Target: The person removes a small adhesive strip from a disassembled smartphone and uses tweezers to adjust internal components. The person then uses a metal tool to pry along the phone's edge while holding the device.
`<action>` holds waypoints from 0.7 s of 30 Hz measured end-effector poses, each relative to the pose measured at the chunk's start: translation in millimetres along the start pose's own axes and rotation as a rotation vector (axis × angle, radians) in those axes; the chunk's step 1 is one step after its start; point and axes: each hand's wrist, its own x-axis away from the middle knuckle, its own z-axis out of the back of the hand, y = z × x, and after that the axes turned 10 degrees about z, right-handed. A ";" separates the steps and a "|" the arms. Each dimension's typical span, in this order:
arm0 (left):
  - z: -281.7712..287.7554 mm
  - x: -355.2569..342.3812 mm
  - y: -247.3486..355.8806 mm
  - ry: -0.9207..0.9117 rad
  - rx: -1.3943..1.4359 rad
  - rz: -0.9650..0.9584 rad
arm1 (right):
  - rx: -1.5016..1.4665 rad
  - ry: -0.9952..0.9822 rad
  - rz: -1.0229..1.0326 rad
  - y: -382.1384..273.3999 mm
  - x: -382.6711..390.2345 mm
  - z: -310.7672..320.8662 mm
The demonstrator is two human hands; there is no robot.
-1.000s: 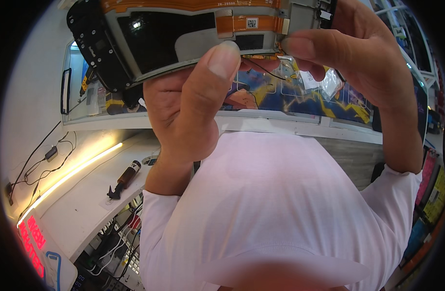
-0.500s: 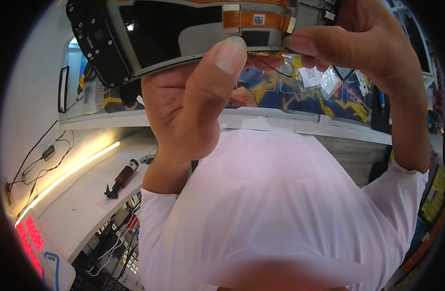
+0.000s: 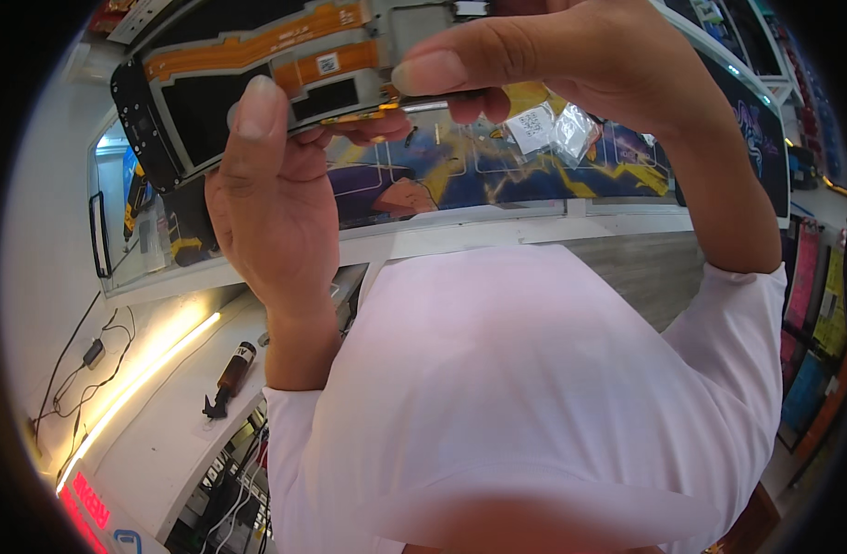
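Note:
An opened phone chassis (image 3: 202,115), grey and black, is held up at the top of the view, slanting with its left end lower. Orange flex cables (image 3: 257,51) run along its inside, one bearing a small square code label. My left hand (image 3: 276,194) grips the near lower edge, thumb on top and fingers underneath. At the right part, my right hand (image 3: 553,55) pinches the chassis with the thumb on its edge beside the cable's end. The fingertips behind it are partly hidden.
Below the hands lies a patterned blue and yellow work mat (image 3: 617,171) with a clear plastic bag (image 3: 574,134) and a white label (image 3: 532,127). A brown spray bottle (image 3: 234,369) lies on a white lower shelf (image 3: 165,434) at left, beside a glowing light strip (image 3: 151,388) and cables.
The phone chassis and both hands have shifted left, and more of the orange cables shows. My right thumb stays at the chassis edge. A thin dark wire near the right fingers is no longer visible.

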 end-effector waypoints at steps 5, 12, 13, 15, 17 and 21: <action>25.5 6.4 -3.6 0.110 -0.032 0.083 | 0.522 0.310 0.063 59.6 9.2 30.3; 57.2 26.6 -5.6 0.282 -0.161 0.112 | 1.170 0.142 0.569 152.9 -14.5 -13.0; 58.7 27.5 -5.6 0.282 -0.171 0.114 | 1.188 0.132 0.640 157.9 -20.4 -17.3; 60.4 27.9 -4.8 0.286 -0.125 0.083 | 1.273 0.089 0.576 160.0 -29.7 -21.1; 60.4 27.0 -3.7 0.286 -0.113 0.052 | 1.314 0.078 0.540 153.1 -34.6 -22.6; 56.9 26.7 -1.9 0.276 -0.097 0.040 | 1.061 0.159 0.296 129.0 -31.8 -17.3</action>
